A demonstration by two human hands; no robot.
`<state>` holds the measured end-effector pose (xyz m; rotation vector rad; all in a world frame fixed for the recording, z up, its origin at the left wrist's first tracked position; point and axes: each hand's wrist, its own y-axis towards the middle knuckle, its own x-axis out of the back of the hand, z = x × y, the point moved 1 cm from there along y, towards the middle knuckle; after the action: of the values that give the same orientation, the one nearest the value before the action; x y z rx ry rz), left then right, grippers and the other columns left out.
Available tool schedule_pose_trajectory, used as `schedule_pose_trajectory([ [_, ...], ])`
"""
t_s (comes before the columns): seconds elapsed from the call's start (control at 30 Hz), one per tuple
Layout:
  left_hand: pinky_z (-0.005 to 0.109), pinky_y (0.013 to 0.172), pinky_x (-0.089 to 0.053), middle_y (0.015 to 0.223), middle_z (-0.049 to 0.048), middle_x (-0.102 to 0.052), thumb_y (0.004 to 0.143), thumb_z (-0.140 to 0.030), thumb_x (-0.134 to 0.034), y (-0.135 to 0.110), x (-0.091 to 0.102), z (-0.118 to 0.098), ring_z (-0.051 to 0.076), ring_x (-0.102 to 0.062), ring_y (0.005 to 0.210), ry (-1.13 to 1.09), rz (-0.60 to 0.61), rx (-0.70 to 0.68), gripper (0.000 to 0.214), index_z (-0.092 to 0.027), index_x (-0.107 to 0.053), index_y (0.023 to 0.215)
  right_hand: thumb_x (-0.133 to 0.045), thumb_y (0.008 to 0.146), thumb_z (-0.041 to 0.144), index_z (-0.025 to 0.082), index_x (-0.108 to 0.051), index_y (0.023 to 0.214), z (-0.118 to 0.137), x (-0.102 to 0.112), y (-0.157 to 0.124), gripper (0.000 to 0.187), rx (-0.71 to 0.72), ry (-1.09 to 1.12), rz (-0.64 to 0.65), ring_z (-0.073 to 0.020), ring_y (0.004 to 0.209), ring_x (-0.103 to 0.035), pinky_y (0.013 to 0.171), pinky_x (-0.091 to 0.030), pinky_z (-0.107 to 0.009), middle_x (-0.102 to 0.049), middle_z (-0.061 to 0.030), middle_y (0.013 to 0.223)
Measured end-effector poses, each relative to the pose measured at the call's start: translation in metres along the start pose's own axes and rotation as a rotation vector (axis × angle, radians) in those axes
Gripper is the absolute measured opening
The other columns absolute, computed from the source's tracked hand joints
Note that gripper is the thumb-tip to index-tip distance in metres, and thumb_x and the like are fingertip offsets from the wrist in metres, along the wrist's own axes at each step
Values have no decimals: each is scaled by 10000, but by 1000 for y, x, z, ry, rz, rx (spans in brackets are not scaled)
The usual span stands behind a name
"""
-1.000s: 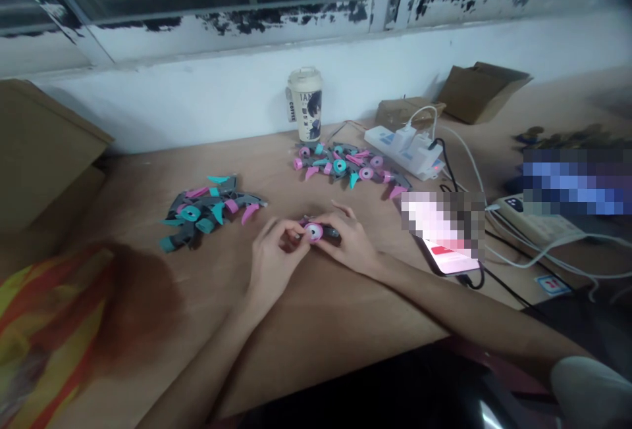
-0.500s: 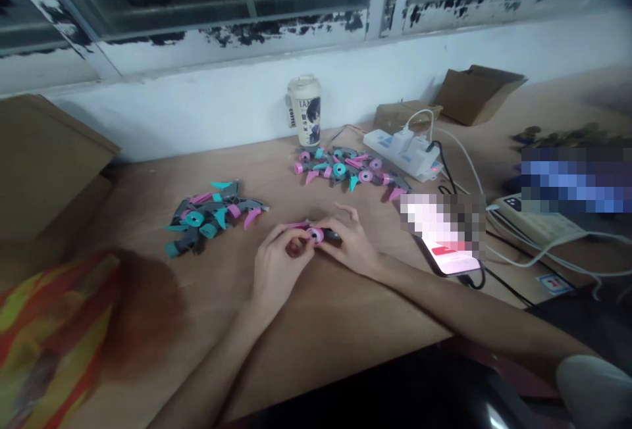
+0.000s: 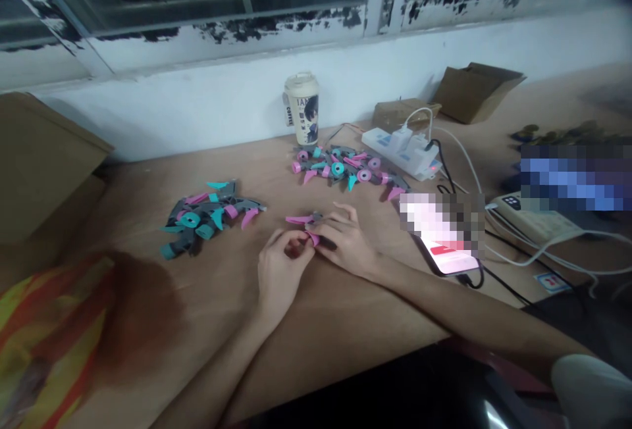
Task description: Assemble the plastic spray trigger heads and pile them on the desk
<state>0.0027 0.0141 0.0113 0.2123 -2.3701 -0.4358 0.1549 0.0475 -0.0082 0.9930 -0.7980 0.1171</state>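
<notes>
Occlusion first: the pink-and-grey piece [image 3: 310, 226] is mostly covered by fingers. Only a pink pointed tip sticking out to the left and a bit of grey body show, so its full shape is not readable. A pixelated block hides the upper part of the phone [image 3: 454, 259]. Blur makes the single parts in the heaps uncountable.

Counts: two hands; two heaps of grey, teal and pink parts, left heap [image 3: 207, 215] and far heap [image 3: 345, 167]; one printed cup [image 3: 302, 108]; one white power strip [image 3: 402, 146].

Position: the piece sits low over the table [image 3: 316, 324], between the hands, just ahead of the left hand [image 3: 282, 268] and at the fingertips of the right hand [image 3: 348, 245]. Whether it touches the wood cannot be told.

Left hand curled, thumb and forefinger pinching the pink end. Right hand closed over the grey end, fingertips pressing on it.
</notes>
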Motion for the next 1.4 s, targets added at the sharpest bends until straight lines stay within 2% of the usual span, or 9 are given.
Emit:
schedule_pose_trajectory([
  [0.23, 241, 601, -425, 774, 3, -626, 799, -380, -564, 0, -3, 8, 132, -562, 634, -46, 101, 170, 203, -200, -656, 815, -568, 824, 177, 224, -595, 982, -1, -2, -1, 167, 29, -73, -11, -156, 911, -588, 1024, -226, -397, -698, 4, 870],
  [0.37, 243, 601, -437, 775, 10, -630, 827, -417, -529, -1, -3, 11, 130, -568, 617, -108, 125, 163, 255, -196, -657, 837, -557, 841, 200, 237, -596, 964, 0, -3, 0, 135, 1, -88, -19, -155, 914, -589, 1021, -221, -399, -697, 6, 885],
  [0.53, 223, 582, -437, 711, 1, -594, 830, -451, -531, 4, 3, 15, 115, -553, 589, -226, 50, 137, 292, -185, -650, 822, -569, 840, 257, 224, -595, 885, 0, -2, 12, 61, -69, -68, -27, -162, 872, -602, 1032, -204, -414, -694, 2, 874],
  [0.67, 200, 515, -425, 641, -7, -554, 862, -457, -471, 10, 7, 21, 114, -553, 567, -346, -43, 176, 329, -172, -636, 848, -569, 841, 303, 228, -586, 926, -5, -4, 37, 114, -138, -49, -37, -182, 918, -605, 1042, -180, -424, -694, -5, 906],
  [0.8, 226, 558, -426, 612, -16, -554, 874, -400, -461, 11, 4, 27, 119, -558, 555, -206, -16, 147, 282, -174, -611, 797, -564, 845, 317, 216, -557, 974, -1, -22, 74, 164, -159, -34, -28, -203, 957, -601, 1052, -137, -438, -693, -18, 931],
  [0.97, 264, 623, -420, 651, -2, -593, 823, -225, -510, 8, 0, 28, 142, -574, 602, -1, 70, 73, 105, -170, -570, 757, -583, 835, 317, 188, -554, 973, 11, -63, 120, 191, -219, -86, 93, -246, 967, -591, 1035, -136, -482, -693, -61, 909],
  [1.07, 266, 610, -415, 690, 16, -605, 810, -206, -511, 8, 1, 26, 156, -577, 633, 59, 83, 64, 84, -166, -573, 768, -579, 838, 301, 159, -550, 992, 13, -86, 138, 212, -278, -104, 175, -266, 980, -591, 1029, -138, -507, -691, -92, 905],
  [1.23, 281, 602, -407, 707, 41, -599, 809, -241, -529, 9, 0, 24, 183, -576, 658, 198, 137, 67, 115, -150, -596, 790, -596, 810, 434, 173, -530, 1055, 12, -107, 145, 364, -220, -22, 248, -229, 963, -617, 1032, -189, -481, -701, -63, 926],
  [1.4, 276, 614, -399, 754, 43, -605, 815, -242, -525, 9, 1, 22, 178, -571, 679, 222, 168, 62, 117, -152, -597, 796, -545, 789, 576, 191, -522, 1049, 8, -105, 135, 465, -150, 113, 246, -218, 1028, -594, 1034, -203, -457, -690, -56, 1016],
])
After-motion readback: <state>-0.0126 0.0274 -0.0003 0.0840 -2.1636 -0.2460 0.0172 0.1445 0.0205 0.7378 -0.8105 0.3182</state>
